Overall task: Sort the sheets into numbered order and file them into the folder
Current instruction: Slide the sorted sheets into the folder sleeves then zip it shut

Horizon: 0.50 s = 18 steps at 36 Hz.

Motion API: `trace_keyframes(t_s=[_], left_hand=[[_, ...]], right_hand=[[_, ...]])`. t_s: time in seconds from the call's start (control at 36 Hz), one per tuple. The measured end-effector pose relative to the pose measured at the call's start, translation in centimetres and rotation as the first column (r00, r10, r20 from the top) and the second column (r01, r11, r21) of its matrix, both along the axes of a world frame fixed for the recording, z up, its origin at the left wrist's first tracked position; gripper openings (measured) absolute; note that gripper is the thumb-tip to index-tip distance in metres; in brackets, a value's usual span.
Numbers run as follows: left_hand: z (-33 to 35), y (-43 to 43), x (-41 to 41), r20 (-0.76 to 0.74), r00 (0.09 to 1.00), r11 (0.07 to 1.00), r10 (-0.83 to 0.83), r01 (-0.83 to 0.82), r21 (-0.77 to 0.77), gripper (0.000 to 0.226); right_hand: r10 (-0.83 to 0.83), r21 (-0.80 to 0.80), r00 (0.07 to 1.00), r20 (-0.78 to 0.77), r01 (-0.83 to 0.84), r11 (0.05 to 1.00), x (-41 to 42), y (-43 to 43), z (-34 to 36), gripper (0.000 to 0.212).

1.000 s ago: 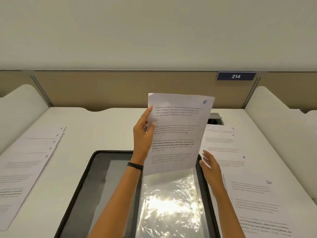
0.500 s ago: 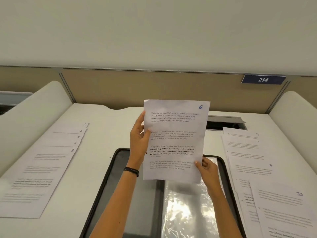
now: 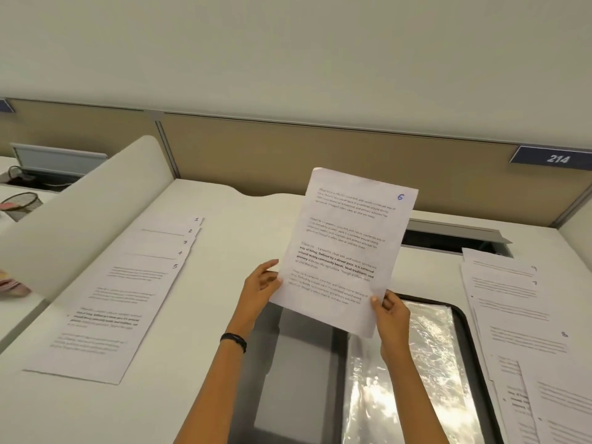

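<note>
the hands hold 1 sheet: the left hand (image 3: 261, 283) pinches its lower left edge, and the right hand (image 3: 389, 310) pinches its lower right corner. this sheet 6 (image 3: 349, 245) stands tilted in mid frame, above the open folder (image 3: 288, 363) on the bench (image 3: 240, 219). held only low down, it could flop or crease. laid carelessly on the fanned row (image 3: 109, 309) at left, it could nudge those sheets or hide the 5. counted: 2 hands, 1 raised sheet, 1 folder, 5 fanned sheets marked 1 to 5, and a loose pile (image 3: 512, 315) at right showing 9, 7 and 8, total unclear.
</note>
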<state>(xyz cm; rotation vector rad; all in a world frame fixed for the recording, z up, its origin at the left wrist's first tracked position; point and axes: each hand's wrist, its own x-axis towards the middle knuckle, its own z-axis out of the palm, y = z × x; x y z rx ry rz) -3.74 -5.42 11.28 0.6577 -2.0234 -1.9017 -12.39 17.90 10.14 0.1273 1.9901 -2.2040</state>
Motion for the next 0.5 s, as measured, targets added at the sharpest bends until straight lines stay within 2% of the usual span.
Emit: trace_keyframes(t_s=[0.11, 0.28, 0.42, 0.5], left_hand=[[-1.6, -1.1, 1.4, 0.021, 0.999, 0.994, 0.03, -0.032, 0.102, 0.029], [-3.5, -2.4, 2.4, 0.049, 0.994, 0.94, 0.099, -0.11, 0.322, 0.038], [-4.5, -3.0, 2.8, 0.067, 0.993, 0.917, 0.094, -0.113, 0.383, 0.036], [-4.9, -3.6, 2.8, 0.084, 0.986, 0.89, 0.146, -0.168, 0.424, 0.035]], right_hand=[[-0.016, -0.001, 1.0, 0.013, 0.016, 1.0, 0.1, -2.2, -0.5, 0.023], [-0.003, 0.02, 0.999, 0.049, 0.002, 1.0, 0.1, -5.3, -1.7, 0.027], [0.009, 0.035, 0.997, 0.075, -0.012, 0.999, 0.4, -7.9, -2.0, 0.027], [0.028, 0.055, 0.997, 0.074, -0.032, 0.998, 0.7, -9.2, -2.3, 0.026]])
